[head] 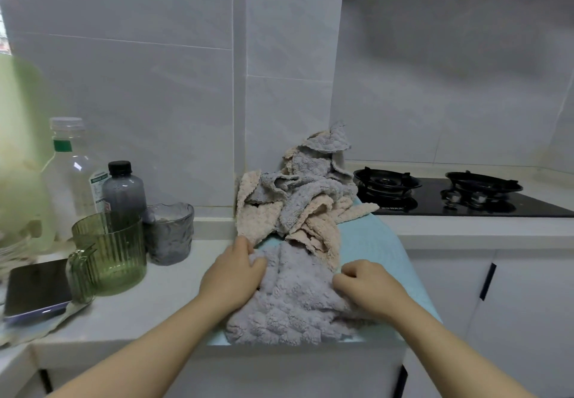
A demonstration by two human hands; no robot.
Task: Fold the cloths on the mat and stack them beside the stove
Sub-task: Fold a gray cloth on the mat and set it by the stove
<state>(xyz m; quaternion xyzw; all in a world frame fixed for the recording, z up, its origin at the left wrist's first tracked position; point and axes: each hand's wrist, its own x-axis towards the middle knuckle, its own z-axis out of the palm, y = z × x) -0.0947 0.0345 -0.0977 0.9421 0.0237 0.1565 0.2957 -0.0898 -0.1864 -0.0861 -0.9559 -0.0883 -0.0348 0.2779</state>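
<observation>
A grey fluffy cloth lies crumpled on the near end of a light blue mat on the counter. My left hand grips the cloth's upper left edge with curled fingers. My right hand pinches its right edge. Behind them a heap of several grey and beige cloths is piled against the wall corner, on the far end of the mat. The black gas stove sits to the right of the heap.
On the left of the counter stand a green ribbed pitcher, a grey glass cup, a dark bottle and a clear bottle. A phone lies near the front left edge. A white counter strip runs before the stove.
</observation>
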